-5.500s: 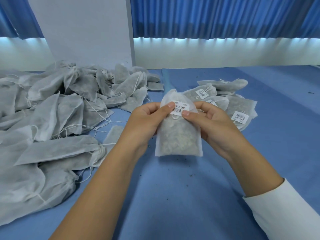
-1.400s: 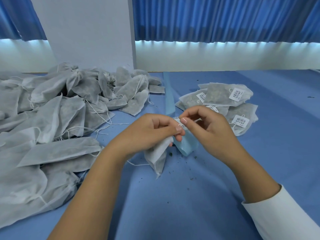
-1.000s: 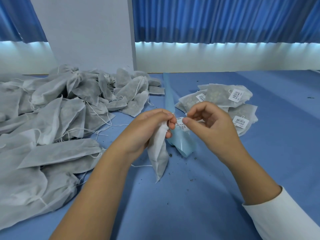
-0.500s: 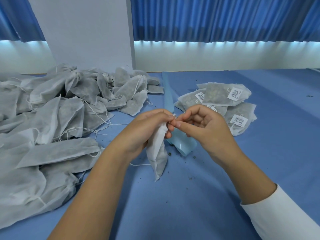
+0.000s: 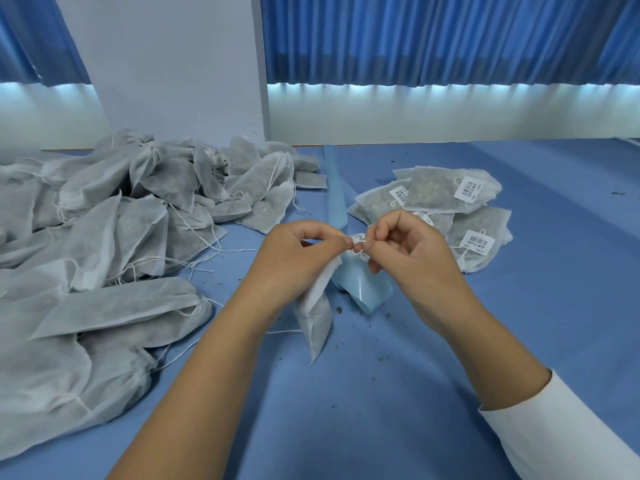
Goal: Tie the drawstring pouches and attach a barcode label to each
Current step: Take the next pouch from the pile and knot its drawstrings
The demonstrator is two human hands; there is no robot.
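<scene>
While left hand (image 5: 298, 258) still grips pouch (image 5: 315, 317), right hand (image 5: 412, 251) pinching neck

The left hand (image 5: 298, 258) and the right hand (image 5: 412, 251) meet fingertip to fingertip above the tabletop (image 5: 381, 403). A pouch (image 5: 315, 317) hangs below the left hand. A heap of pouches (image 5: 104, 237) lies left of that hand. Labelled pouches (image 5: 446, 199) are stacked behind the right hand. A liner strip (image 5: 360, 289) runs from under both hands away behind them.

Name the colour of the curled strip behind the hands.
The strip is light blue; head view.
</scene>
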